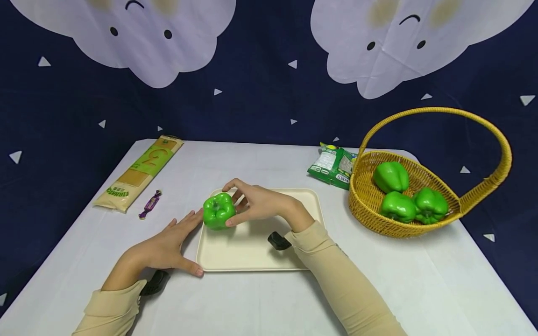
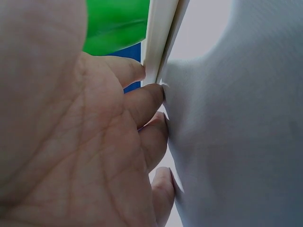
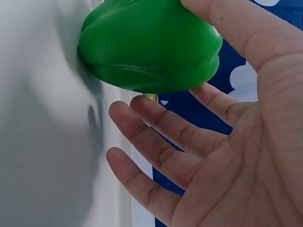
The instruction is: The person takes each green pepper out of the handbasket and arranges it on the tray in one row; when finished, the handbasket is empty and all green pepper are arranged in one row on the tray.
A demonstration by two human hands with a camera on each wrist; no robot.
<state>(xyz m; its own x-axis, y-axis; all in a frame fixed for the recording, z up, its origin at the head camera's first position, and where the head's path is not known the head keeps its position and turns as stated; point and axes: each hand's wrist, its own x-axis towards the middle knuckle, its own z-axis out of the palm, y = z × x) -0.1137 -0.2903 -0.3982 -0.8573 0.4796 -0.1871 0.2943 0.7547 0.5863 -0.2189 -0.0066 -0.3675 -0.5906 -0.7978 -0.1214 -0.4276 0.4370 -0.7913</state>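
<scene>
In the head view a green bell pepper (image 1: 218, 211) is at the left end of a cream tray (image 1: 260, 261). My right hand (image 1: 262, 203) pinches this pepper between thumb and index finger; the other fingers stay off it. Seen from the right wrist, the pepper (image 3: 149, 47) lies between thumb and index finger, low over the tray surface. My left hand (image 1: 168, 247) rests with spread fingers on the white table, along the tray's left edge. In the left wrist view its fingertips are close to the tray rim (image 2: 158, 33), with part of the pepper (image 2: 116, 23) above.
A yellow wicker basket (image 1: 367, 219) with three green bell peppers stands on the right, its tall handle arching up. A green snack bag (image 1: 332, 165) lies beside it. To the left are a long noodle packet (image 1: 140, 172) and a purple wrapped candy (image 1: 150, 204).
</scene>
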